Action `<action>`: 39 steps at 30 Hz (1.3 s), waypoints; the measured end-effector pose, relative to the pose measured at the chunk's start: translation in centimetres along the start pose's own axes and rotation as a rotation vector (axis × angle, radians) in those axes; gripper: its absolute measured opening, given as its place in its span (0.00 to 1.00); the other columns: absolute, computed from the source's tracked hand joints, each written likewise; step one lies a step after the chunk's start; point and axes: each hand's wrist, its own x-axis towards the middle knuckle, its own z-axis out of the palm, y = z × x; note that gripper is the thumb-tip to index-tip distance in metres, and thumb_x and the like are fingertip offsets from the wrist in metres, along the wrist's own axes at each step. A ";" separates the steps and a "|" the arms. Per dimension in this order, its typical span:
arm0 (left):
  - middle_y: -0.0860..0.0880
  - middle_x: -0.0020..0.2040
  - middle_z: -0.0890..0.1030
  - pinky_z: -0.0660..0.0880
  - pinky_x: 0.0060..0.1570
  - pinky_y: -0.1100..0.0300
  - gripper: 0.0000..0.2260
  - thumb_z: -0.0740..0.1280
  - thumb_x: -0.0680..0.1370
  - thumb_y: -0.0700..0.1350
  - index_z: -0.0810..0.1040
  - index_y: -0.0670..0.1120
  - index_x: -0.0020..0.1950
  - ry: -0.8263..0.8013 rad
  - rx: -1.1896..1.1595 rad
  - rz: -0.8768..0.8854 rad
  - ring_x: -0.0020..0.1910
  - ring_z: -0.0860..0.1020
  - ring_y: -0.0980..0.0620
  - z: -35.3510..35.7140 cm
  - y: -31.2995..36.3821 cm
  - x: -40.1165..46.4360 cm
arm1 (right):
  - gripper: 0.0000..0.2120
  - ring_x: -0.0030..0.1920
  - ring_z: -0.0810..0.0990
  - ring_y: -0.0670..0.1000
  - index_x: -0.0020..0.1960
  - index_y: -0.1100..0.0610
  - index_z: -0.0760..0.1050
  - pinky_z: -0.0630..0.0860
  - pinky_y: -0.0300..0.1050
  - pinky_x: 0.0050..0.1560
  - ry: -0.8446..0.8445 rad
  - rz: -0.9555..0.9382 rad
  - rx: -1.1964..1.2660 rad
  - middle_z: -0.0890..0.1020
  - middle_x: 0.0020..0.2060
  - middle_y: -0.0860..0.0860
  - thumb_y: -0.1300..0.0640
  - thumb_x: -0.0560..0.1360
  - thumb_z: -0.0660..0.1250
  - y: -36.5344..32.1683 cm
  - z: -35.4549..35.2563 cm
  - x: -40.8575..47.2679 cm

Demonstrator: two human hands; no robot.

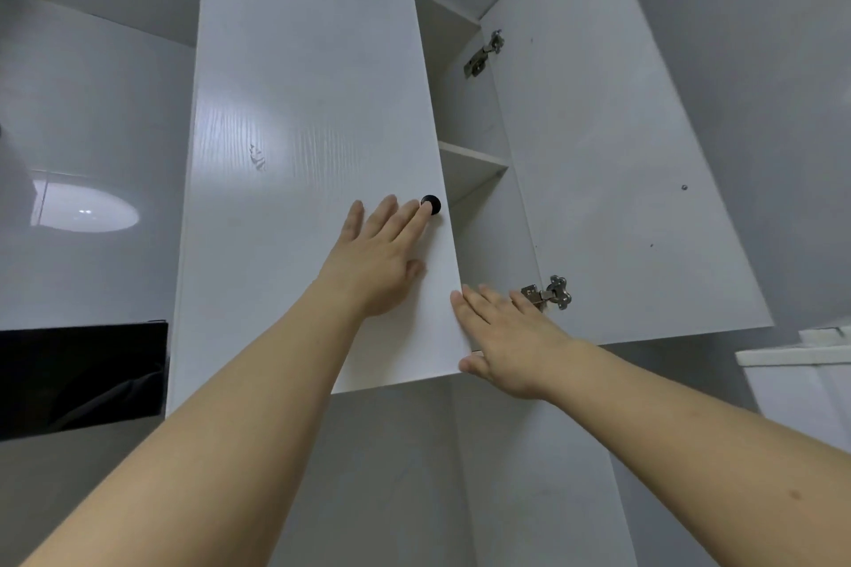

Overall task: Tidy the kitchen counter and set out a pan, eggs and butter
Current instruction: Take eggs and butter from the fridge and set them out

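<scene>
Grey walls frame a white laminate wall cupboard (469, 115), its right door swung wide. At six o'clock, the left hand (375, 258) lies flat with straight fingers on the left door (304, 152); the right hand (504, 341) touches its edge, fingers straight. No pan, eggs or butter in view; setting out seems barely begun.

White wall cupboard (304, 106), rt door (612, 161) open; shelf (469, 159) inside; grey walls (92, 106); black panel (83, 378) lower-left.

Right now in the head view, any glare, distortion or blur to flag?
Head view: soft glare streak on the left cabinet door; bright oval light reflection on the glossy wall at left; wide-angle bend splays the open right door; left hand, right hand and hinges look reasonably sharp; interior shelf dim.
</scene>
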 end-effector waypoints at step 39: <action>0.49 0.80 0.46 0.36 0.73 0.41 0.26 0.44 0.83 0.53 0.46 0.47 0.80 0.064 0.311 -0.065 0.78 0.43 0.46 5.8 -1.0 -0.4 | 0.38 0.78 0.39 0.54 0.76 0.47 0.29 0.40 0.58 0.76 -0.119 -0.041 0.026 0.39 0.78 0.47 0.54 0.80 0.55 0.0 4.8 6.4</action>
